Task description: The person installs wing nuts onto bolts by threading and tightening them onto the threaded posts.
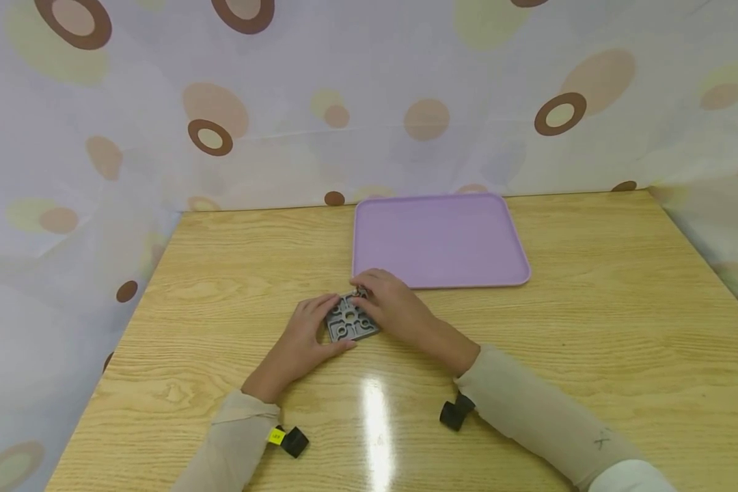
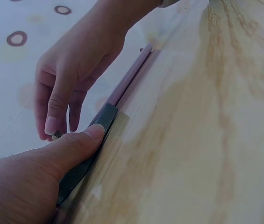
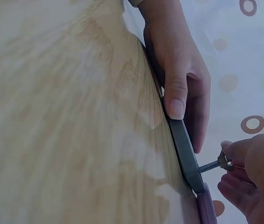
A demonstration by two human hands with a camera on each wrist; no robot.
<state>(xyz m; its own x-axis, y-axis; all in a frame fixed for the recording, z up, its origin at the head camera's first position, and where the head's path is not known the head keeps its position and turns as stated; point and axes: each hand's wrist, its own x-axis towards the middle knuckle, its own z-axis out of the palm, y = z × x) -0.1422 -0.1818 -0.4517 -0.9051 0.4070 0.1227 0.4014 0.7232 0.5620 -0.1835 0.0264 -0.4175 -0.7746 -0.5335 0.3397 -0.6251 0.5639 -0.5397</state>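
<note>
A square grey plate (image 1: pixel 350 317) with round holes and raised ribs lies flat on the table, just in front of the tray. My left hand (image 1: pixel 301 345) grips it from the left, thumb along the near edge and fingers at the far-left edge. Over the plate's far right corner, my right hand (image 1: pixel 400 311) pinches the top of a threaded bolt (image 3: pixel 210 166) between thumb and fingertips. In the right wrist view the bolt stands out from the plate's face, its shank partly exposed. How deep its lower end sits is hidden.
Behind the plate lies a shallow purple tray (image 1: pixel 443 239) with a raised rim, near the table's back edge. A patterned cloth (image 1: pixel 381 82) hangs behind the wooden table (image 1: pixel 234 287). Small black cameras (image 1: pixel 295 442) are strapped to both wrists.
</note>
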